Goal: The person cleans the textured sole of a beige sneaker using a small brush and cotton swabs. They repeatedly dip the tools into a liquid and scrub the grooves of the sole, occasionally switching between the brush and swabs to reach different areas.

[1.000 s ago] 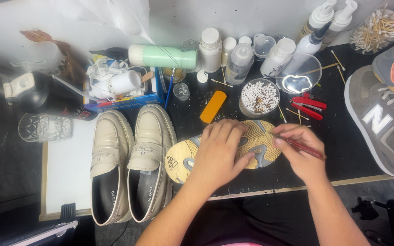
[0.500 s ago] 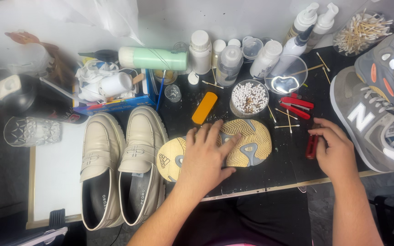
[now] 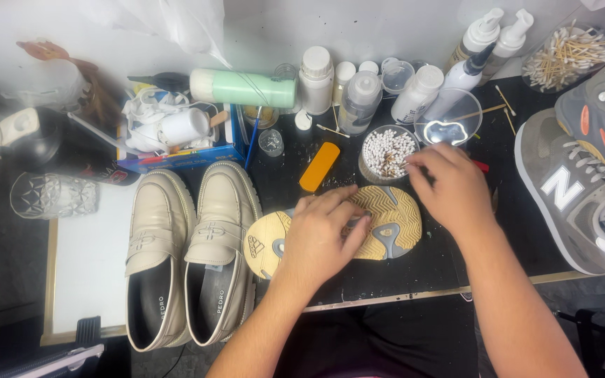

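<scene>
Two hands in frame, both mine. Left hand (image 3: 320,234) lies flat, fingers spread and pressed on the upturned sneaker sole (image 3: 386,224) at centre frame; it pins the shoe so it doesn't slide on the black mat (image 3: 414,273). Sole is tan with a grey heel patch, tread up, so the dirty side faces me.

Right hand (image 3: 449,185) is right of centre, fingers bunched at the rim of the cotton-swab tub (image 3: 385,152), fingertips together as if pinching a swab. Can't tell whether one is actually gripped; the fingers hide it. Tub sits just above the sole, so it's within easy reach.

Left of the sole: pair of cream loafers (image 3: 190,259), side by side, toes pointing up the frame, half on a white board (image 3: 89,266), out of the work zone.

Right edge: grey sneakers (image 3: 582,189), parked well apart from the sole.

Just above the sole: orange eraser-like block (image 3: 319,166), lying at a slant.

Further up: clear dish (image 3: 448,126), row of white bottles (image 3: 358,94), green roll (image 3: 246,89) lying flat, blue tray of clutter (image 3: 176,140) upper left, jar of wooden sticks (image 3: 572,56) upper right. Supplies line the back edge, keeping the front free for the shoe.
</scene>
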